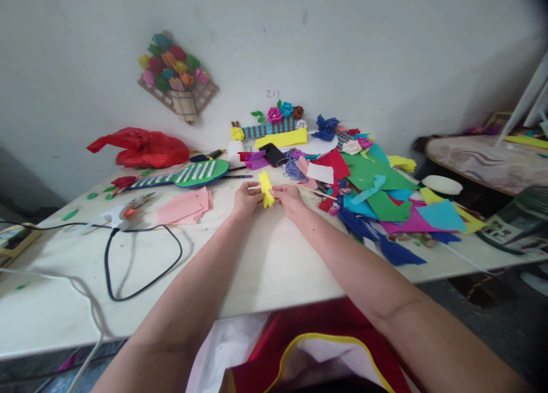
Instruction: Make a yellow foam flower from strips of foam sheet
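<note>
Both of my hands meet over the middle of the white table (265,267) on a small folded piece of yellow paper (266,188). My left hand (245,200) pinches its left side with curled fingers. My right hand (289,197) grips its right side, fingers closed. The paper stands roughly upright between them, just above the tabletop. A thin wooden stick (314,191) lies right behind my right hand.
A hot glue gun (124,209) with a black cord (141,267) lies at the left, pink paper sheets (184,207) beside it. A heap of coloured paper scraps (385,204) covers the right side. A red plastic bag (143,147), paper flowers (278,116) and a white plate (442,184) stand further back.
</note>
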Motion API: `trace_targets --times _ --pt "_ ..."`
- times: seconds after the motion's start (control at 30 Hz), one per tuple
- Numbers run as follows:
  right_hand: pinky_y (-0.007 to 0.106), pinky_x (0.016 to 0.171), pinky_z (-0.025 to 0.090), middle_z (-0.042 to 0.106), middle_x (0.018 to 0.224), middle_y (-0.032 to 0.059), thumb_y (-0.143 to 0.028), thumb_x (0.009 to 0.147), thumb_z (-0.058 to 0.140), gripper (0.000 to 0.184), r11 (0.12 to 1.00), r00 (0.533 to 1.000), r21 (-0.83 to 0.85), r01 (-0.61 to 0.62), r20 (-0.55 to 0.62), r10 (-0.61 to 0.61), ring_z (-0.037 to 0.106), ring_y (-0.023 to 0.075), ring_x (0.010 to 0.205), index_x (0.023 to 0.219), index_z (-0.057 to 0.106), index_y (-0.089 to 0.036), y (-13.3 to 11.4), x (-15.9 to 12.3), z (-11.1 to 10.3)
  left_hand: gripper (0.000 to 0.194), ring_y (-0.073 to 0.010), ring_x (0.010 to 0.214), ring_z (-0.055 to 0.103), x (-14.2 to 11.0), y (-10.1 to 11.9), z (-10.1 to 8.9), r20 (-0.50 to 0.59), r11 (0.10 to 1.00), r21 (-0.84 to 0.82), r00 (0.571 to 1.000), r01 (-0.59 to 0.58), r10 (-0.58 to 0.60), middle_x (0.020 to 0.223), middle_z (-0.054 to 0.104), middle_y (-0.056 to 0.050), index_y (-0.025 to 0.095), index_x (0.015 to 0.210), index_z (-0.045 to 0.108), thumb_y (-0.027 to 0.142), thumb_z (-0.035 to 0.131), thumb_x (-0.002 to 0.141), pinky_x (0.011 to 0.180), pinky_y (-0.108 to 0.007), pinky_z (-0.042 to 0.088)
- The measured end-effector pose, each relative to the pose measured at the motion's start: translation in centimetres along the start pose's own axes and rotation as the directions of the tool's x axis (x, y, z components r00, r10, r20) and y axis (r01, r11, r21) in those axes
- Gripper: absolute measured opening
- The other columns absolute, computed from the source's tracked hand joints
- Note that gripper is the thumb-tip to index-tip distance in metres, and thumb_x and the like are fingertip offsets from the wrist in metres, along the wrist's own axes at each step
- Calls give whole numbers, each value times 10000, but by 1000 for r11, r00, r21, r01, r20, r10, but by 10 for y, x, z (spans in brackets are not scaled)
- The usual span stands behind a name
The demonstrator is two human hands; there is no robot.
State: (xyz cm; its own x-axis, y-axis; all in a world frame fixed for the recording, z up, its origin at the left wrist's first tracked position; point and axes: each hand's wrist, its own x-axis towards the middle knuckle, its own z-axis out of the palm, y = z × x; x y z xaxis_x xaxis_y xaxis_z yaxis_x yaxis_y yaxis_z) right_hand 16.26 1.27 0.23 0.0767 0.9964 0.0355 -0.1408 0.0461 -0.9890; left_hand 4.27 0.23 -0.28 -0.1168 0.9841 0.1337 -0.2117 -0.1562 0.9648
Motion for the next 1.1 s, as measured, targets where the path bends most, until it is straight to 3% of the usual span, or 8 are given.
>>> trace_targets --times 0.2,0.43,1.1 --pt "186 433 317 567 501 -39 -111 562 647 59 996 997 48 -71 -4 71 449 50 439 602 609 -132 -1 -3 2 471 -142 625 628 -1 0 2 -11 1000 -9 1000 -2 2 714 658 -16 167 911 429 93 687 525 711 -353 493" --pt "187 418 358 566 504 -37 -99 595 632 50 994 995 43 -98 21 97 484 62 434 613 592 -123 1 -3 4 434 -145 665 628 2 -3 2 4 1000 -28 1000 0 1 765 666 -45 136 904 480 74 678 523 732 -355 492" --pt "180 392 380 564 515 -31 -115 592 670 99 993 993 43 -113 -21 114 497 66 431 614 574 -122 -2 -4 3 381 -156 697 631 1 -3 3 38 998 -60 999 8 -6 787 672 -68 113 888 533 68 666 533 768 -372 487"
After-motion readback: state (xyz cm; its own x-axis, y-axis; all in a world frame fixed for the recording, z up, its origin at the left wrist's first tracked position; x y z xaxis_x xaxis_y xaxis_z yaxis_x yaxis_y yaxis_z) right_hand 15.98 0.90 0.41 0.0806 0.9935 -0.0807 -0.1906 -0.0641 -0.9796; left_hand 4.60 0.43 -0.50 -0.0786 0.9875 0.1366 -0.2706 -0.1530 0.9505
